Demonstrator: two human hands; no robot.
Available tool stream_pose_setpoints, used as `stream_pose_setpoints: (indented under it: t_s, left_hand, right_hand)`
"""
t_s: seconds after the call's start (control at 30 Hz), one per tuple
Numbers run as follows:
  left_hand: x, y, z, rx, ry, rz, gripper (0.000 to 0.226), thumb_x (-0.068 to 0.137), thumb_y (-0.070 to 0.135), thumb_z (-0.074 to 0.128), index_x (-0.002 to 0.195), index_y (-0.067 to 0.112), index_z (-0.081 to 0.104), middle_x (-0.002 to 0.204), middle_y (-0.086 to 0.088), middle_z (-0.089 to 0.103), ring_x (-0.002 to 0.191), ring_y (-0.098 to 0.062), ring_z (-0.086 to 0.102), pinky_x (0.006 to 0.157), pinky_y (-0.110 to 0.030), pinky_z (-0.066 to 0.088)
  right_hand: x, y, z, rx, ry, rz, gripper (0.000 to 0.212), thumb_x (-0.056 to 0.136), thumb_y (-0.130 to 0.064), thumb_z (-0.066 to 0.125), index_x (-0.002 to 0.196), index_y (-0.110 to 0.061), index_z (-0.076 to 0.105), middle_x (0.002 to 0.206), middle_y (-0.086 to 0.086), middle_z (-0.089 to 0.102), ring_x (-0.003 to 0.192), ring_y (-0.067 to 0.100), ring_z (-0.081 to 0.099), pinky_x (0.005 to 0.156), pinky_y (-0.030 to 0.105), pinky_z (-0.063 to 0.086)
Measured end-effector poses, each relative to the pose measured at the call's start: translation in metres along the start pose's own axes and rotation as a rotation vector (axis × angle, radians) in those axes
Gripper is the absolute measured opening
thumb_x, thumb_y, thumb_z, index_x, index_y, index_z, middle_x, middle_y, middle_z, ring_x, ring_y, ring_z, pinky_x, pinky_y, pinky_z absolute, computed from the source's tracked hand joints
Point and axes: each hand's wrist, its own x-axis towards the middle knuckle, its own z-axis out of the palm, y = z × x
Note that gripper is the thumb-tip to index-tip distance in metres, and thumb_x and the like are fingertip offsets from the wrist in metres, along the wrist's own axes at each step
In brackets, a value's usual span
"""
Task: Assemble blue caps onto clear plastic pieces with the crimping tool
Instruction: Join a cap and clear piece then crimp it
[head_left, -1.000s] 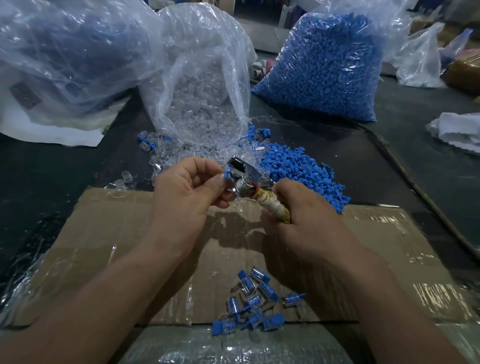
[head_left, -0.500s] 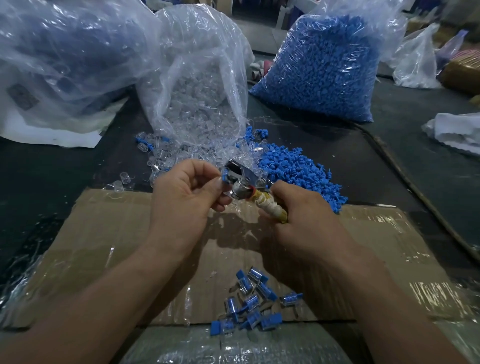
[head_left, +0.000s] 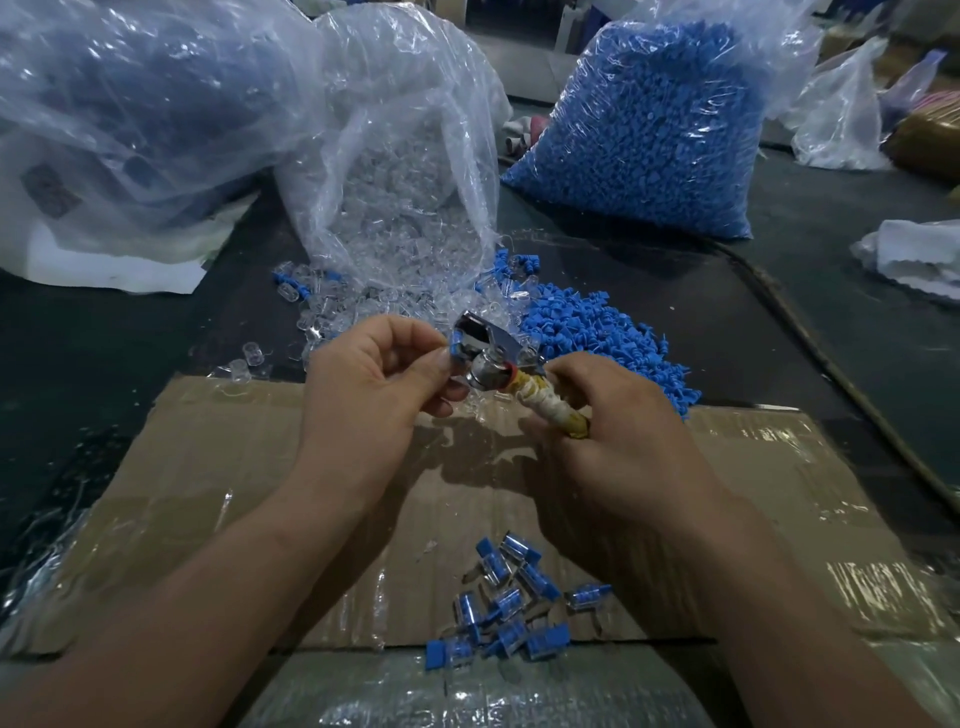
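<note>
My right hand grips the tape-wrapped handle of the shiny metal crimping tool, held above the cardboard sheet. My left hand pinches a blue-capped clear piece at the tool's jaw. A loose heap of blue caps lies just behind the tool. Clear pieces spill from an open bag. Several assembled pieces lie in a small pile on the cardboard near me.
A full bag of blue caps stands at the back right. A large crumpled plastic bag fills the back left. White cloth lies at the right edge. The table is dark.
Both hands and the tool have stayed almost in place, with only a slight shift. The pinched piece stays at the jaw.
</note>
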Motion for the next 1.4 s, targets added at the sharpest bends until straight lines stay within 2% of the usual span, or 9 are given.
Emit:
stream_pose_setpoints:
  t_s: [0.3, 0.47, 0.6, 0.7, 0.87, 1.1, 1.2, 1.3, 1.4]
  left_hand:
    - [0.001, 0.001, -0.003, -0.004, 0.076, -0.016, 0.016, 0.083, -0.001, 0.058, 0.077, 0.014, 0.060, 0.068, 0.004, 0.069, 0.059, -0.006, 0.066, 0.052, -0.014, 0.050]
    - [0.007, 0.003, -0.010, -0.141, 0.074, -0.159, 0.010, 0.082, -0.001, 0.058, 0.079, 0.008, 0.060, 0.067, -0.003, 0.070, 0.054, -0.011, 0.064, 0.046, -0.017, 0.049]
    - [0.006, 0.005, -0.009, -0.179, -0.047, -0.244, 0.008, 0.072, 0.005, 0.064, 0.077, 0.007, 0.059, 0.063, -0.008, 0.069, 0.046, -0.012, 0.061, 0.040, -0.018, 0.047]
    - [0.003, 0.009, -0.010, -0.114, -0.235, -0.270, 0.015, 0.061, 0.012, 0.067, 0.073, 0.006, 0.060, 0.063, -0.011, 0.069, 0.044, -0.015, 0.060, 0.040, -0.019, 0.046]
    - [-0.005, 0.010, -0.005, 0.123, -0.595, -0.306, 0.010, 0.069, 0.003, 0.071, 0.065, 0.011, 0.068, 0.062, -0.006, 0.068, 0.052, -0.012, 0.062, 0.050, -0.015, 0.048]
    - [-0.006, 0.008, -0.004, 0.283, -0.745, -0.281, 0.009, 0.073, 0.012, 0.071, 0.067, 0.018, 0.072, 0.066, -0.002, 0.069, 0.057, -0.011, 0.060, 0.054, -0.017, 0.048]
    - [-0.006, 0.009, -0.003, 0.357, -0.824, -0.250, 0.008, 0.073, 0.019, 0.072, 0.070, 0.026, 0.074, 0.072, 0.002, 0.072, 0.070, -0.017, 0.066, 0.066, -0.025, 0.052]
    - [-0.005, 0.010, -0.007, 0.203, -0.844, -0.240, 0.014, 0.068, 0.026, 0.070, 0.077, 0.017, 0.074, 0.072, -0.009, 0.071, 0.064, -0.023, 0.064, 0.061, -0.029, 0.051]
    - [-0.011, 0.019, -0.010, -0.183, -0.696, -0.280, 0.016, 0.073, 0.011, 0.065, 0.074, -0.005, 0.067, 0.056, -0.007, 0.065, 0.047, -0.012, 0.058, 0.045, -0.017, 0.045]
  right_hand:
    - [0.000, 0.005, -0.006, 0.020, -0.033, -0.027, 0.033, 0.083, -0.029, 0.062, 0.114, -0.023, 0.054, 0.099, -0.009, 0.052, 0.089, 0.008, 0.046, 0.074, 0.025, 0.036]
    - [0.001, 0.011, -0.014, 0.009, -0.027, 0.032, 0.031, 0.082, -0.022, 0.065, 0.111, -0.023, 0.055, 0.096, -0.010, 0.053, 0.085, 0.009, 0.047, 0.071, 0.024, 0.033]
    - [0.001, 0.014, -0.017, -0.046, -0.044, 0.058, 0.024, 0.081, -0.023, 0.065, 0.101, -0.027, 0.053, 0.089, -0.013, 0.049, 0.082, 0.009, 0.046, 0.066, 0.024, 0.033]
    - [0.001, 0.015, -0.016, -0.098, -0.073, 0.079, 0.027, 0.080, -0.032, 0.066, 0.104, -0.027, 0.052, 0.093, -0.010, 0.050, 0.085, 0.010, 0.045, 0.070, 0.027, 0.035]
    - [0.002, 0.014, -0.013, -0.127, -0.112, 0.097, 0.043, 0.077, -0.039, 0.069, 0.113, -0.025, 0.052, 0.098, -0.008, 0.051, 0.088, 0.009, 0.046, 0.075, 0.028, 0.037]
    - [0.001, 0.009, -0.010, -0.113, -0.165, 0.078, 0.054, 0.066, -0.049, 0.073, 0.112, -0.029, 0.053, 0.096, -0.012, 0.050, 0.088, 0.007, 0.047, 0.077, 0.029, 0.042]
    - [0.001, 0.006, -0.009, -0.109, -0.216, 0.060, 0.057, 0.059, -0.054, 0.073, 0.107, -0.033, 0.053, 0.091, -0.016, 0.047, 0.086, 0.005, 0.045, 0.073, 0.026, 0.038]
    - [0.001, 0.004, -0.006, -0.118, -0.265, 0.057, 0.056, 0.055, -0.060, 0.067, 0.103, -0.036, 0.051, 0.094, -0.015, 0.048, 0.087, 0.005, 0.045, 0.075, 0.027, 0.039]
    - [0.002, 0.004, -0.004, -0.134, -0.283, 0.044, 0.055, 0.057, -0.057, 0.070, 0.103, -0.036, 0.051, 0.093, -0.015, 0.048, 0.089, 0.006, 0.045, 0.076, 0.027, 0.039]
